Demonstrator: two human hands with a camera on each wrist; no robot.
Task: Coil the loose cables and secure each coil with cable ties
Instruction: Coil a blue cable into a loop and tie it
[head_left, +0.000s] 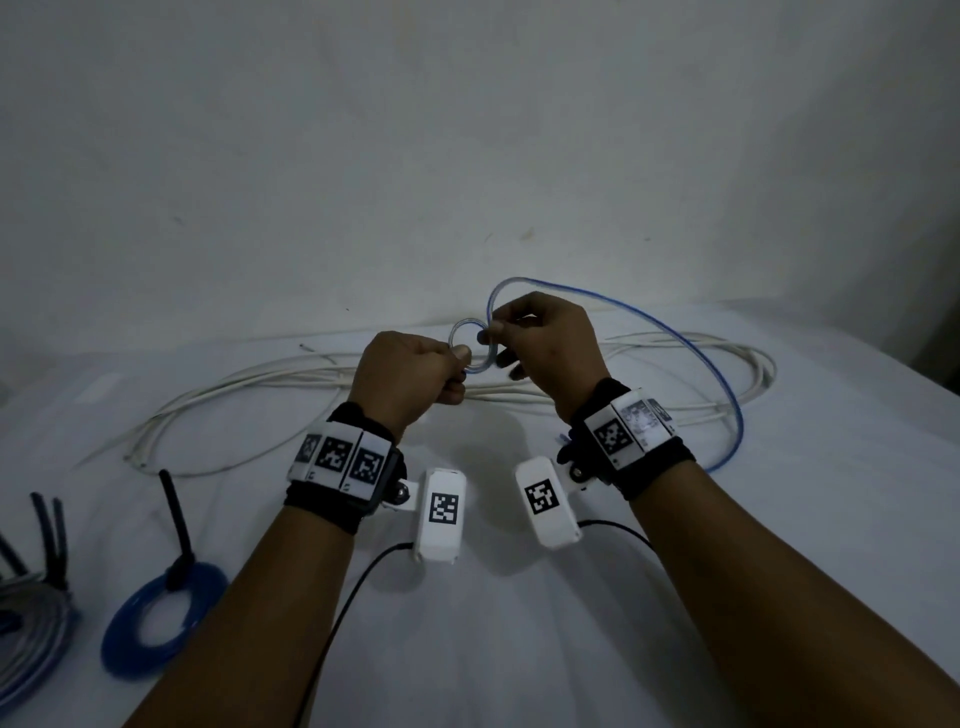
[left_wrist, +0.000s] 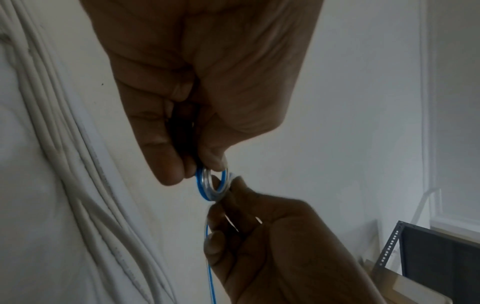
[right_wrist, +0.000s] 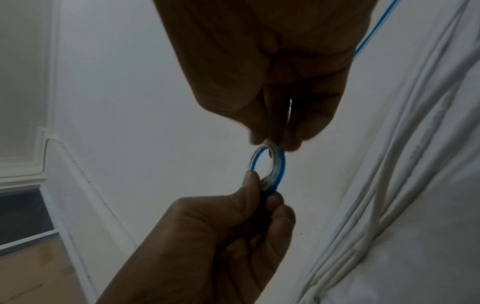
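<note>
Above the middle of the white-covered desk (head_left: 519, 623), the left hand (head_left: 410, 374) and the right hand (head_left: 545, 343) hold a small coil (head_left: 470, 345) of the blue cable (head_left: 727, 395) between them, the left fingers (left_wrist: 168, 160) curled and pinching its near-left edge, the right fingers (right_wrist: 306, 123) pinching its far-right edge. The rest of the blue cable arcs away to the right and comes down onto the desk, crossing a loose bundle of white cables (head_left: 291, 374) spread behind the hands. At the near left lie a finished blue coil (head_left: 156, 623) bound with a black cable tie (head_left: 176, 525), and a grey coil (head_left: 31, 634) at the edge.
</note>
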